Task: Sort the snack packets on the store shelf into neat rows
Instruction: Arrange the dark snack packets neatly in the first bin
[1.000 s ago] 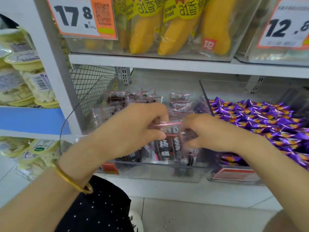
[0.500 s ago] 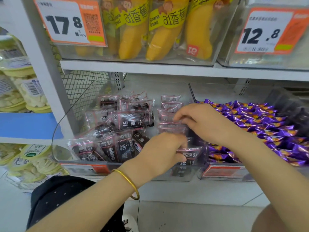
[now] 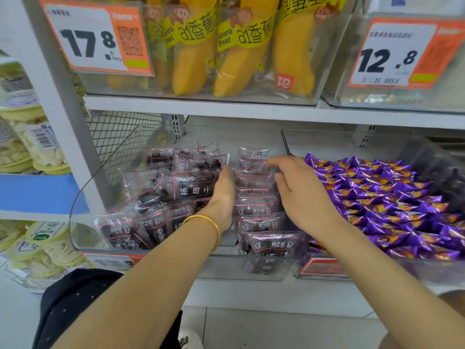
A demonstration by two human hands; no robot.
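The left hand (image 3: 224, 195), flat and grasping nothing, is pressing one side of the packet row (image 3: 256, 210) in the clear bin (image 3: 221, 268). The right hand (image 3: 299, 190), fingers relaxed, is bracing the other (loose pile (image 3: 176, 195) lying leftward). Judgement: keep palms parallel, squeezing evenly.

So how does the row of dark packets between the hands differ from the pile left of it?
The row of dark pink-edged packets stands upright, overlapping front to back; the left pile of dark packets lies jumbled, tilted every way. Both share one clear plastic bin.
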